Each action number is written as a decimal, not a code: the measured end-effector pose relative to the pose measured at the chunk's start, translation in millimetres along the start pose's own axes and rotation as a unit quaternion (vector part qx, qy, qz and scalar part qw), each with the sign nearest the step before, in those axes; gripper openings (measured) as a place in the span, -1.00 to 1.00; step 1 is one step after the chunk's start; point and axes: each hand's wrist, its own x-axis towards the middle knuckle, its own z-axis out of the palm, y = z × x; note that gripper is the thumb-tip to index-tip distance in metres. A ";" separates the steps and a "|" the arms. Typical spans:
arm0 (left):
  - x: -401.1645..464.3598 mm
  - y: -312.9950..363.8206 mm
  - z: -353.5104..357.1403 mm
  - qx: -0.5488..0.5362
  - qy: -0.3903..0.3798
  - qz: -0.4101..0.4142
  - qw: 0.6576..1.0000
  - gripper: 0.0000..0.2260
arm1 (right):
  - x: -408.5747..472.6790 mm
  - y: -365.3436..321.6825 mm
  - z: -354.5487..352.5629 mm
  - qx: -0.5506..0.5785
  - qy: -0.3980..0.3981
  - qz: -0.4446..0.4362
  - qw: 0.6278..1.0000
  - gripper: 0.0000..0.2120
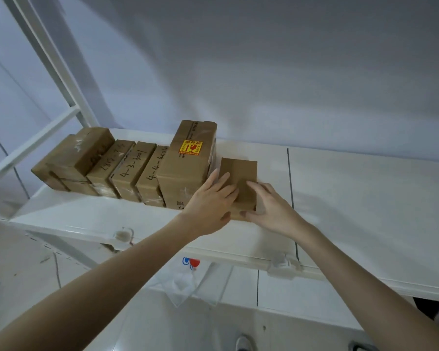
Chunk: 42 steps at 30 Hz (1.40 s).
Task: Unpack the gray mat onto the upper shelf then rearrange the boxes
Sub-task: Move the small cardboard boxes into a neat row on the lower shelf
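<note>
Beside tall box [188,168], hands [241,202] on small box [241,173], shelf [365,198] rightward open

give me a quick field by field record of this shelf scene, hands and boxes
setting: white upper shelf against a wall
boxes: cardboard row at left, some with handwritten numbers
tallest: tall box with yellow sticker, standing upright
small plain box: right end of the row, beside the tall box
left hand: flat on the small box's left side, fingers spread
right hand: on its top and front right
below: plastic bag on the lower shelf
gray mat: not visible
</note>
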 end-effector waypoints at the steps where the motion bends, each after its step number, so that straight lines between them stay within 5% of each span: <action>1: 1.0 4.6 0.5 -0.011 -0.004 0.001 1.000 -0.50 | -1.6 1.2 0.8 0.009 0.003 0.007 1.000 -0.24; 5: -2.1 22.6 5.3 -0.220 0.053 -0.046 0.973 -0.48 | -6.0 6.5 3.8 0.026 0.002 0.034 0.999 -0.16; 9: 0.5 28.5 -4.5 -0.460 0.024 -0.238 0.855 -0.32 | -9.0 9.2 2.4 0.064 -0.009 0.060 0.996 -0.10; 13: 7.8 27.1 -13.4 -0.555 -0.041 -0.300 0.775 -0.34 | -10.5 5.4 0.8 0.102 -0.014 0.057 0.993 -0.24; 16: 6.0 30.8 -19.3 -0.557 -0.039 -0.287 0.779 -0.39 | -14.9 6.3 -2.6 0.090 0.017 0.050 0.995 -0.35; 21: -1.5 31.1 -33.3 -0.531 0.089 -0.252 0.804 -0.47 | -28.3 -2.9 -21.3 0.129 0.102 0.026 0.986 -0.47; 25: -8.6 26.1 -60.7 -0.521 0.164 -0.250 0.800 -0.42 | -38.4 -27.6 -41.4 0.183 0.156 -0.011 0.971 -0.32; 29: -26.1 18.3 -93.9 -0.565 0.207 -0.242 0.761 -0.35 | -52.4 -58.1 -63.2 0.157 0.189 -0.038 0.969 -0.27; 34: -61.0 6.6 -133.5 -0.669 0.240 -0.243 0.660 -0.41 | -70.8 -91.5 -74.8 0.128 0.222 -0.108 0.961 -0.46; 38: -88.3 -13.0 -162.0 -0.669 0.268 -0.286 0.632 -0.48 | -86.6 -117.0 -74.6 0.168 0.231 -0.166 0.944 -0.70; 42: -111.6 -17.5 -179.5 -0.634 0.286 -0.256 0.671 -0.57 | -98.4 -142.1 -74.5 0.216 0.233 -0.219 0.923 -0.51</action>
